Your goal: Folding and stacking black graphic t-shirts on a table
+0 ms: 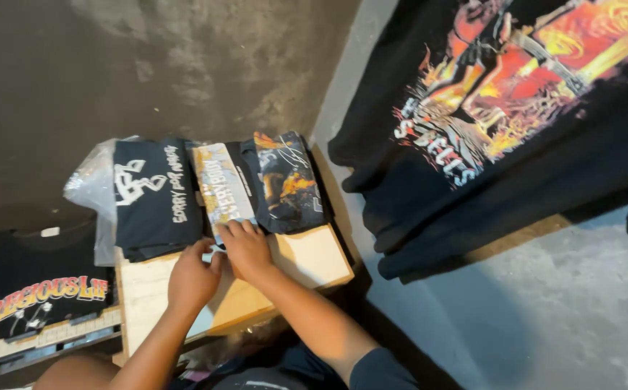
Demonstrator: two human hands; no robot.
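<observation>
Both hands [220, 263] on folded shirt [224, 184]

Right hand [245, 248] covers the near end of the pale printed shirt [221, 184]; fingertips and the cloth under them hidden. Left hand [192, 278] just beside it; what its fingers pinch is too small to tell. Big black shirt [502, 137] far right of the hands, cut off by top and right edges. Black shirt with red-yellow print [39, 289] left of the hands, cut at the left edge. Clear plastic bag [93, 184] mostly hidden behind the black folded shirt [155, 198]. Forearms run off the bottom edge.
</observation>
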